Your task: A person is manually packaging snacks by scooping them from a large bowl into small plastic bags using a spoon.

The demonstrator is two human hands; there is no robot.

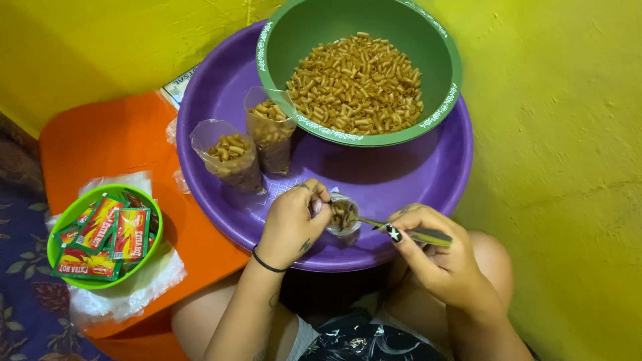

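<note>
1. Nearest the camera, at the bottom of the frame, the person's knees and dark patterned shorts (354, 341) sit below both forearms.
2. Left hand (292, 224), a black band at its wrist, has its grip closed around a small clear bag (344, 215) partly filled with brown fried snack pieces, holding it upright at centre frame.
3. Right hand (438, 257) has its grip pinched together on the handle of a spoon (401, 230); the spoon's tip reaches into the mouth of the small bag.
4. Both hands hover over the near rim of a wide purple basin (401, 174).
5. Inside the basin, left of centre, two filled clear bags (251, 147) stand upright, just beside each other.
6. Upper centre, a green bowl (441, 80) holds a heap of the same snack pieces (358, 83) and rests on the basin.
7. Left of the basin lies an orange tray (107, 140).
8. At lower left, a small green bowl (63, 227) holds red and green seasoning sachets (110, 230), with clear plastic under it.
9. Yellow floor (568, 167) fills the right side.
</note>
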